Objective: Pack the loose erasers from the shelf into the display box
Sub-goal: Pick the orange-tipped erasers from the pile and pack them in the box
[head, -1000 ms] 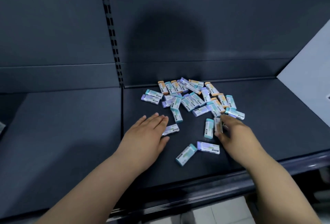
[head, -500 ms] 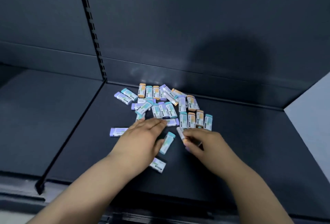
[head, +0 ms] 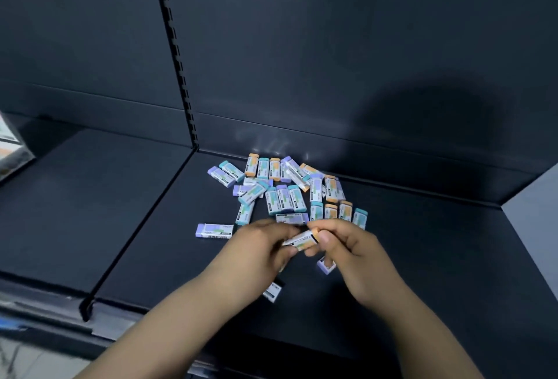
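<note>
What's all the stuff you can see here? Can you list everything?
Small paper-sleeved erasers: a pile, too overlapped to count; teal, purple, orange ends; back of the shelf.
Dark metal shelf: one; black; under everything.
Purple-ended eraser: one; alone, left of the pile.
Orange-ended eraser: one; pinched between both hands.
Partly hidden erasers: two; beneath the hands.
Clear-wrapped packet: one; far left edge.
Left hand: one; grips the orange-ended eraser.
Right hand: one; pinches its orange end.
</note>
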{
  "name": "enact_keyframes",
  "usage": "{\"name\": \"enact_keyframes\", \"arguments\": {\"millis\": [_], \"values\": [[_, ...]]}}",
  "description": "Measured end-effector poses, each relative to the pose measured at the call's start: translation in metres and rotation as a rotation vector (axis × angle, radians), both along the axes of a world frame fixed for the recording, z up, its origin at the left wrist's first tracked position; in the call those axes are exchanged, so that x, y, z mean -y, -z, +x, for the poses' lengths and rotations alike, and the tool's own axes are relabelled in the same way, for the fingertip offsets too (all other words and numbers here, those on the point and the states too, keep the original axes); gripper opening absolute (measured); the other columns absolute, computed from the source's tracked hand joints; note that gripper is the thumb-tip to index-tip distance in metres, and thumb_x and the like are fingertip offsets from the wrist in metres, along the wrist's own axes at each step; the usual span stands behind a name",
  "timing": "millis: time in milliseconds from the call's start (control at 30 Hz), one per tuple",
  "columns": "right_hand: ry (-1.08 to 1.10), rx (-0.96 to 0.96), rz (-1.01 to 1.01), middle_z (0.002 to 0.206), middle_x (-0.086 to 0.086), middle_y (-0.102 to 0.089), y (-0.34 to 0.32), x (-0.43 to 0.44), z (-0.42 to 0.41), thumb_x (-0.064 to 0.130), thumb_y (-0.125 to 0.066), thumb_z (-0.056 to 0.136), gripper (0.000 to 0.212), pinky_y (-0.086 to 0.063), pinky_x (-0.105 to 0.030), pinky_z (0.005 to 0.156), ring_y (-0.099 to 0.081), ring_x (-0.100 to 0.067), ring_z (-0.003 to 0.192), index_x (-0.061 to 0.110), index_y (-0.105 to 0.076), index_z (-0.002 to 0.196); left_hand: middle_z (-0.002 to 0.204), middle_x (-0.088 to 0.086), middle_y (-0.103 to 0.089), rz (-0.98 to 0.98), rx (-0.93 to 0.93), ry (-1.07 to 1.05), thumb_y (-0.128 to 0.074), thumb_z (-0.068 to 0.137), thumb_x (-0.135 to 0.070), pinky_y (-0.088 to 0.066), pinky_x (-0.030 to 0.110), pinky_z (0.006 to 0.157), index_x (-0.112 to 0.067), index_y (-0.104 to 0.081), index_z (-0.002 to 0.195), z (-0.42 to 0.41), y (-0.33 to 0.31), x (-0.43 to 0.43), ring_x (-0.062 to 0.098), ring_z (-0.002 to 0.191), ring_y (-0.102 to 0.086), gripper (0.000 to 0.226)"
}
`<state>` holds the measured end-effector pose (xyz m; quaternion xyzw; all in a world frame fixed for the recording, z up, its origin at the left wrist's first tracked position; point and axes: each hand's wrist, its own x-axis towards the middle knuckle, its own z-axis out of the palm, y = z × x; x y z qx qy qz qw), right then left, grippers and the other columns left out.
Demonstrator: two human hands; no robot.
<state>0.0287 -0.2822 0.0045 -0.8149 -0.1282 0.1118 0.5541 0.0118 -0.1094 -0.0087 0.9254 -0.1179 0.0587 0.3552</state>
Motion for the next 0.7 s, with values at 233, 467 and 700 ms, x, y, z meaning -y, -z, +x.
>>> {"name": "enact_keyframes", "arguments": {"millis": [233,467,700], "values": [[0.012,0.15,-0.783,0.134,0.005,-0.046,0.01,0.018,0.058,0.03,-0.067,0.081,0.055,-0.03,-0.025,0.103,-0.036,-0.017,0.126,0.025,-0.046,0.132,0.096,0.004,-0.065,0.133,-0.218,-0.095,-0.045,0.094,-0.038,-0.047,0.029,0.075,-0.025,-0.035,0.136,0.01,0.001,-0.004,0.022,0.09,-0.059,0.046],[-0.091,0.159,-0.949,0.142,0.007,-0.038,0.012,0.009,0.083,0.034,-0.073,0.074,0.066,-0.027,-0.032,0.102,-0.031,-0.019,0.127,0.026,-0.042,0.131,0.107,0.001,-0.061,0.366,-0.294,0.077,-0.051,0.089,-0.047,-0.046,0.031,0.082,-0.029,-0.041,0.131,0.016,0.0,-0.013,0.022,0.101,-0.056,0.047],[0.011,0.379,-0.857,0.116,0.008,-0.061,0.018,0.02,0.067,0.035,-0.056,0.088,0.032,-0.024,-0.025,0.084,-0.047,-0.012,0.111,0.031,-0.056,0.12,0.134,-0.009,-0.037,0.43,-0.253,0.236,-0.069,0.075,-0.048,-0.029,0.026,0.105,-0.027,-0.041,0.134,0.034,0.003,-0.024,0.013,0.126,-0.032,0.068]]}}
